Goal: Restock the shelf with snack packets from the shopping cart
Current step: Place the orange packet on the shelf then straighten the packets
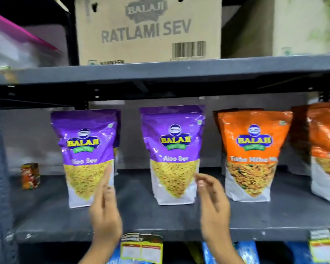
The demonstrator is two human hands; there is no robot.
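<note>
Dark grey metal shelf [160, 220] across the middle of the frame, seen from the front. Four snack pouches standing on it in a row, all upright, long axis vertical, sealed tops up, printed faces toward the camera.

Left purple Aloo Sev pouch [88, 149] at centre left, another purple pouch just visible behind its right edge. Middle purple Aloo Sev pouch [172, 149] at frame centre, standing apart from the left one with bare shelf between. Orange Tikha Mitha pouch [251, 151] at centre right, a darker pouch edge behind it. Second orange pouch [326, 149] cut off by the right edge of the frame.

Left hand [105, 210] reaching up from the lower centre, edge-on, fingers straight and together, fingertips overlapping the lower right corner of the left purple pouch; touching or merely in front of it, not possible to tell. Nothing gripped. Right hand [213, 204] at lower centre right, loosely spread, fingers slightly curled, fingertips just beside the lower right edge of the middle purple pouch, holding nothing. Both blurred.

Small red and yellow box [30, 176] standing at the far left of the same shelf. Cardboard carton [149, 29] printed RATLAMI SEV on the shelf above, top centre. Price label [141, 248] hanging from the shelf's front lip at the bottom, blue packets [246, 252] below it.
</note>
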